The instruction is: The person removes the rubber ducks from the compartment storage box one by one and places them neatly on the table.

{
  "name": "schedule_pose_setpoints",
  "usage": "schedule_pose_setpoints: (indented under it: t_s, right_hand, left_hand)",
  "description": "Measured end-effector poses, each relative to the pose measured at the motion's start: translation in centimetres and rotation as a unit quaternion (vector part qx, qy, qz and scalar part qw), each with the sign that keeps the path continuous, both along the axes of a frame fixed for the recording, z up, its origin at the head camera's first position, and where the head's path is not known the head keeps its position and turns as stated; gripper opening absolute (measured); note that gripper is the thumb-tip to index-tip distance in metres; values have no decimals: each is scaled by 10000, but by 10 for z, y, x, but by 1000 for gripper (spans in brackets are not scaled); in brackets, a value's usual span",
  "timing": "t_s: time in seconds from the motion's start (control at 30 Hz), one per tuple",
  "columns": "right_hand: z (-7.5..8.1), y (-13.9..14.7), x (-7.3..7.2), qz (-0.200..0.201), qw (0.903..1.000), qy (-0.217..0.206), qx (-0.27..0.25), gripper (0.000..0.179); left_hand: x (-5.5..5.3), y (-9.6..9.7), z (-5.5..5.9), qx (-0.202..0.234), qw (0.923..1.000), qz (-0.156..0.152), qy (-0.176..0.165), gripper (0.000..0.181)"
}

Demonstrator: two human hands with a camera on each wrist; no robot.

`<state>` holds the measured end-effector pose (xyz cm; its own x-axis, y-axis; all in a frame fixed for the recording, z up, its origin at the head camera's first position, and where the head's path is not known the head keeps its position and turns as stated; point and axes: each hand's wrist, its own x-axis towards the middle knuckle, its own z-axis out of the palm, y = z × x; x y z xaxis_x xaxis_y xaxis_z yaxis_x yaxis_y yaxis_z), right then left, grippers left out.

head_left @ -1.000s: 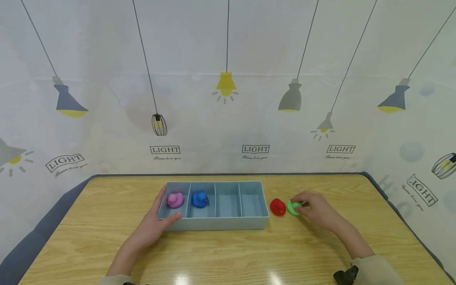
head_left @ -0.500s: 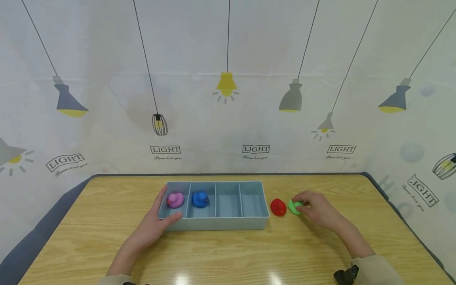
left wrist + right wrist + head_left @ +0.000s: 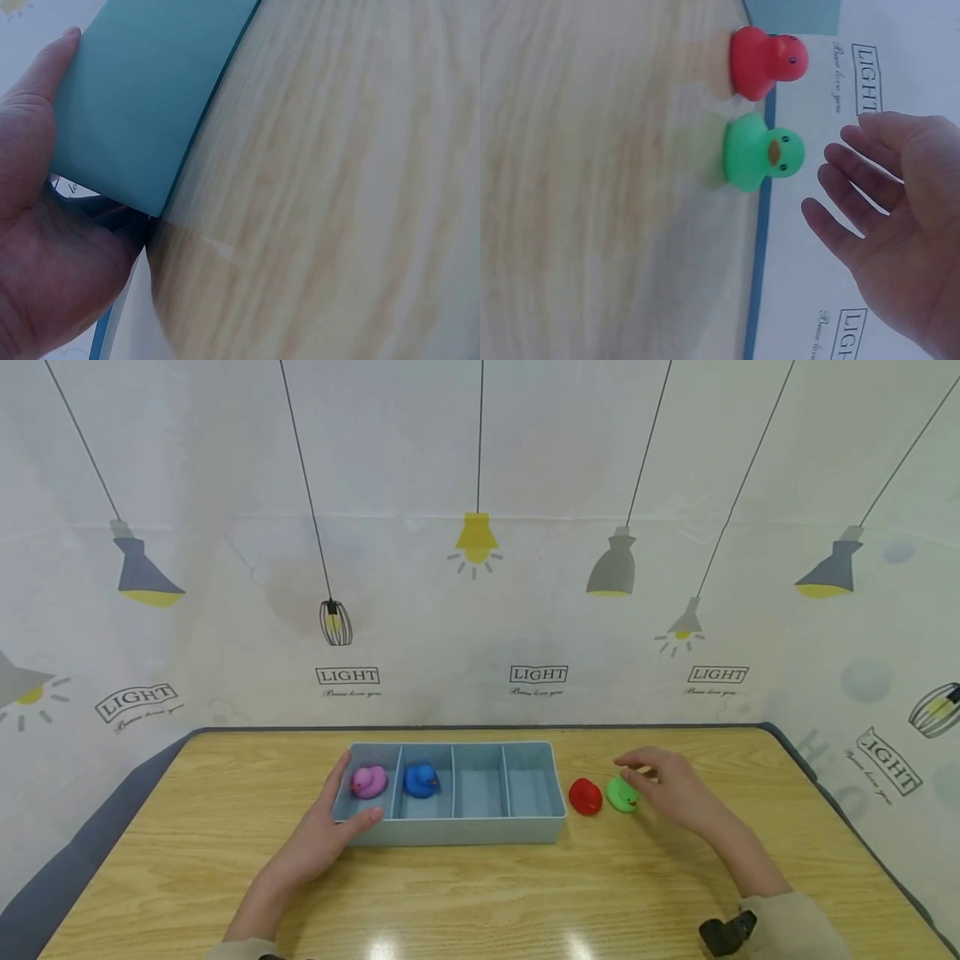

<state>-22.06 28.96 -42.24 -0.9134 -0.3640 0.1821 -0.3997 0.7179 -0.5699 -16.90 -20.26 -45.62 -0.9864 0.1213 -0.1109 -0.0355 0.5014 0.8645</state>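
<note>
A grey-blue box (image 3: 457, 832) with a row of compartments stands on the table. My left hand (image 3: 318, 839) holds its left end, thumb on the front wall and fingers along the side. In the leftmost compartment sits a purple rubber duck (image 3: 369, 782), and the one beside it has a blue rubber duck (image 3: 422, 780). Right of the box, a red rubber duck (image 3: 585, 797) and a green rubber duck (image 3: 621, 795) sit side by side on the wood. Just above the green one is my right hand (image 3: 675, 792), its fingers loosely bent around nothing; the right wrist view shows them apart from that duck.
The wooden table (image 3: 465, 902) runs back to a wall sheet (image 3: 420, 568) printed with hanging lamps and the word LIGHT. A dark edging (image 3: 480, 727) borders the tabletop at the back.
My right hand has let go of the green rubber duck and risen slightly off it. That duck now faces another way, its bill showing. The left hand and the box stay put.
</note>
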Motion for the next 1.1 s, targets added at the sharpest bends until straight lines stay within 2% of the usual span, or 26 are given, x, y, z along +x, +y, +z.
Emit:
schedule_pose_setpoints:
  t_s: [0.17,0.4,0.73,0.9,1.1]
  right_hand:
    - [15,-9,1,37,9999,158,33,24]
    - [30,-34,3,212,9997,76,-100,27]
    - [38,-84,-1,796,9953,284,-476,27]
    - [41,-113,-5,1182,9908,99,-653,31]
    - [44,-146,-15,1608,9853,-73,-563,35]
  left_hand:
    - [0,0,-1,31,10000,-3,-17,101]
    - [-1,-2,-3,48,10000,3,-37,102]
    - [0,-1,-3,37,10000,1,-13,101]
    - [0,0,-4,51,10000,4,12,101]
    - [0,-1,-2,91,10000,34,-3,101]
